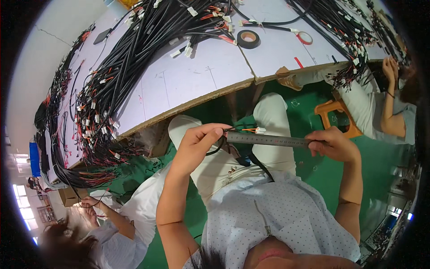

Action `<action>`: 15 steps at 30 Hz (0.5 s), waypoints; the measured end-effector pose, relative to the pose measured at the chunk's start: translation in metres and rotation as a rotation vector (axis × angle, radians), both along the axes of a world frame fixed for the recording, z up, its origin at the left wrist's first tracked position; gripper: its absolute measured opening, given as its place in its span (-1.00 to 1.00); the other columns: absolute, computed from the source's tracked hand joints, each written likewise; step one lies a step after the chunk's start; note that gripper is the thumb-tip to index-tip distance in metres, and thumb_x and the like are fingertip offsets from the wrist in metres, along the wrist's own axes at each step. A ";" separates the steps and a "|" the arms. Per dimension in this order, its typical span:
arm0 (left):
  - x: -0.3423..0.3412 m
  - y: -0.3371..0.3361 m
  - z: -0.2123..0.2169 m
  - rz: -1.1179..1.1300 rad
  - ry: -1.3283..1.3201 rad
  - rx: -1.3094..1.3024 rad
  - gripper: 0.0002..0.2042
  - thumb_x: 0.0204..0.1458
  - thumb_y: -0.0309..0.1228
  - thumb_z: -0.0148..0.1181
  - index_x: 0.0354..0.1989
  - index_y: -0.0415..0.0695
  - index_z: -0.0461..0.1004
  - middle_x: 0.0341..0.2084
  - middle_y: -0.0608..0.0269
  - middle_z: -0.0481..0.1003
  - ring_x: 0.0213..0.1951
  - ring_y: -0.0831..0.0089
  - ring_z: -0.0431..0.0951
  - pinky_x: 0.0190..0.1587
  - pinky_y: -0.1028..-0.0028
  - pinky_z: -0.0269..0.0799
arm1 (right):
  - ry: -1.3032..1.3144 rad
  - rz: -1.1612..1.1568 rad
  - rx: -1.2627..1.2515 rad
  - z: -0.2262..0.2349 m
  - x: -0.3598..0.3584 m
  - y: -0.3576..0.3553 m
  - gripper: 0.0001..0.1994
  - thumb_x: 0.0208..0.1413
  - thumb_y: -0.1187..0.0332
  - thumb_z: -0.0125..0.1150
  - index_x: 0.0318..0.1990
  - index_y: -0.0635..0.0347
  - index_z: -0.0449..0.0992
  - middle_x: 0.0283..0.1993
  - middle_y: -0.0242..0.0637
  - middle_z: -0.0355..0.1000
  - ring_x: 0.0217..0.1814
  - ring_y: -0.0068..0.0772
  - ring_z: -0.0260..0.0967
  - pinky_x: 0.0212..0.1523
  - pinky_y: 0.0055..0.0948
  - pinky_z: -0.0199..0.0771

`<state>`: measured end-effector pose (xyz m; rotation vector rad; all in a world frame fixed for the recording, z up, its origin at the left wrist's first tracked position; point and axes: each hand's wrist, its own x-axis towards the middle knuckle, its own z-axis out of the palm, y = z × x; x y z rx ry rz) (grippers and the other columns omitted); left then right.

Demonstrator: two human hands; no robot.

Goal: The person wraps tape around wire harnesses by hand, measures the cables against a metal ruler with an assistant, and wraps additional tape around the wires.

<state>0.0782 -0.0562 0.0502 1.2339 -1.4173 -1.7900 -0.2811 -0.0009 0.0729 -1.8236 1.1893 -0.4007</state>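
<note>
A steel ruler point(268, 139) stretches between my hands above my lap. My left hand point(201, 140) pinches a black cable point(218, 147) at the ruler's left end. From those fingers, orange wires point(245, 130) run along the ruler's upper edge to a small white connector point(260, 130). Part of the cable hangs in a loop below the fingers, and its far end is hidden. My right hand point(333, 144) is closed around the ruler's right end.
On the white table point(188, 85) ahead lies a large heap of black cables point(134, 49) with white connectors. A black tape roll point(248, 40) and a red tape roll point(305, 37) lie farther right. Co-workers sit on both sides; an orange stool point(342, 119) stands at right.
</note>
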 end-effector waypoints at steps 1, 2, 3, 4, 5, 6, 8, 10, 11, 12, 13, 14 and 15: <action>-0.001 0.000 0.000 0.007 0.010 -0.013 -0.74 0.18 -0.36 0.02 -0.11 -0.26 0.52 -0.38 0.43 0.49 -0.31 0.69 0.33 -0.18 0.63 0.26 | 0.003 -0.014 0.018 -0.001 0.000 0.000 -0.84 0.08 0.48 0.16 -0.17 0.25 0.50 -0.56 -0.26 0.45 -0.55 -0.40 0.43 -0.54 -0.46 0.36; -0.001 0.000 0.000 0.013 0.019 -0.026 -0.74 0.18 -0.36 0.03 -0.11 -0.26 0.52 -0.40 0.44 0.49 -0.34 0.71 0.32 -0.22 0.65 0.26 | 0.004 -0.020 0.020 0.001 0.000 -0.001 -0.84 0.08 0.48 0.16 -0.17 0.25 0.50 -0.56 -0.26 0.45 -0.55 -0.40 0.43 -0.54 -0.46 0.36; -0.001 0.000 -0.001 0.006 0.020 -0.024 -0.74 0.18 -0.36 0.03 -0.11 -0.26 0.52 -0.40 0.44 0.49 -0.34 0.71 0.32 -0.22 0.65 0.26 | 0.039 -0.030 0.066 0.004 0.002 -0.003 -0.85 0.09 0.46 0.16 -0.19 0.26 0.50 -0.57 -0.26 0.45 -0.56 -0.40 0.42 -0.54 -0.46 0.35; 0.000 0.000 -0.002 0.017 0.035 -0.010 -0.75 0.17 -0.37 0.05 -0.11 -0.25 0.53 -0.43 0.47 0.47 -0.37 0.73 0.30 -0.27 0.67 0.23 | 0.074 -0.043 0.111 0.007 0.003 -0.003 -0.86 0.09 0.45 0.16 -0.21 0.27 0.51 -0.57 -0.26 0.44 -0.58 -0.40 0.41 -0.55 -0.46 0.35; 0.000 0.000 -0.002 0.029 0.049 0.004 -0.76 0.16 -0.37 0.07 -0.11 -0.25 0.53 -0.45 0.49 0.45 -0.40 0.75 0.27 -0.32 0.69 0.21 | 0.074 -0.054 0.113 0.006 0.004 -0.003 -0.86 0.09 0.45 0.16 -0.21 0.27 0.51 -0.57 -0.26 0.44 -0.58 -0.40 0.41 -0.55 -0.46 0.35; 0.000 0.001 -0.003 0.018 0.049 0.005 -0.76 0.16 -0.37 0.07 -0.11 -0.25 0.53 -0.45 0.49 0.45 -0.40 0.75 0.27 -0.32 0.69 0.21 | 0.041 -0.047 0.077 0.003 0.004 -0.004 -0.87 0.09 0.44 0.16 -0.22 0.28 0.51 -0.58 -0.26 0.44 -0.59 -0.40 0.40 -0.55 -0.46 0.35; 0.001 0.002 -0.003 0.044 0.035 -0.003 -0.77 0.14 -0.38 0.11 -0.12 -0.23 0.53 -0.51 0.55 0.40 -0.46 0.78 0.22 -0.41 0.71 0.13 | 0.008 -0.047 0.041 0.003 0.006 -0.005 -0.87 0.09 0.44 0.17 -0.24 0.29 0.51 -0.58 -0.26 0.43 -0.60 -0.40 0.39 -0.56 -0.46 0.34; -0.001 0.002 -0.005 0.046 0.040 -0.005 -0.78 0.13 -0.38 0.12 -0.12 -0.22 0.54 -0.53 0.56 0.37 -0.48 0.79 0.20 -0.43 0.70 0.09 | 0.017 -0.057 0.032 0.004 0.007 -0.006 -0.88 0.09 0.44 0.17 -0.27 0.30 0.50 -0.58 -0.24 0.42 -0.60 -0.40 0.38 -0.55 -0.46 0.34; -0.001 0.002 -0.006 0.057 0.045 -0.008 -0.78 0.13 -0.38 0.12 -0.12 -0.21 0.54 -0.55 0.57 0.35 -0.49 0.79 0.18 -0.46 0.70 0.06 | 0.016 -0.065 0.034 0.003 0.007 -0.007 -0.88 0.09 0.44 0.17 -0.27 0.30 0.50 -0.58 -0.24 0.42 -0.60 -0.40 0.38 -0.55 -0.46 0.34; -0.001 0.002 -0.008 0.049 0.043 -0.006 -0.78 0.13 -0.38 0.12 -0.12 -0.21 0.54 -0.55 0.57 0.35 -0.49 0.79 0.18 -0.46 0.70 0.06 | 0.005 -0.083 0.040 0.002 0.008 -0.007 -0.88 0.09 0.44 0.17 -0.27 0.30 0.50 -0.58 -0.24 0.42 -0.60 -0.40 0.38 -0.55 -0.45 0.33; 0.000 0.002 -0.009 0.059 0.045 0.012 -0.78 0.12 -0.38 0.13 -0.12 -0.21 0.54 -0.55 0.58 0.35 -0.50 0.79 0.17 -0.47 0.70 0.04 | -0.005 -0.100 0.046 0.000 0.007 -0.007 -0.88 0.09 0.44 0.17 -0.28 0.30 0.50 -0.59 -0.23 0.41 -0.59 -0.40 0.38 -0.55 -0.45 0.33; 0.001 0.002 -0.010 0.069 0.046 0.030 -0.77 0.12 -0.37 0.13 -0.12 -0.21 0.54 -0.55 0.59 0.34 -0.51 0.80 0.15 -0.49 0.70 0.01 | -0.007 -0.107 0.048 -0.001 0.006 -0.008 -0.88 0.09 0.44 0.17 -0.28 0.30 0.50 -0.59 -0.23 0.41 -0.59 -0.40 0.38 -0.55 -0.45 0.33; 0.001 0.002 -0.010 0.063 0.044 0.032 -0.77 0.12 -0.37 0.13 -0.12 -0.21 0.54 -0.55 0.59 0.34 -0.51 0.80 0.15 -0.49 0.70 0.01 | -0.005 -0.089 0.039 -0.003 0.005 -0.009 -0.88 0.09 0.43 0.17 -0.26 0.29 0.51 -0.58 -0.30 0.41 -0.61 -0.50 0.35 -0.58 -0.51 0.31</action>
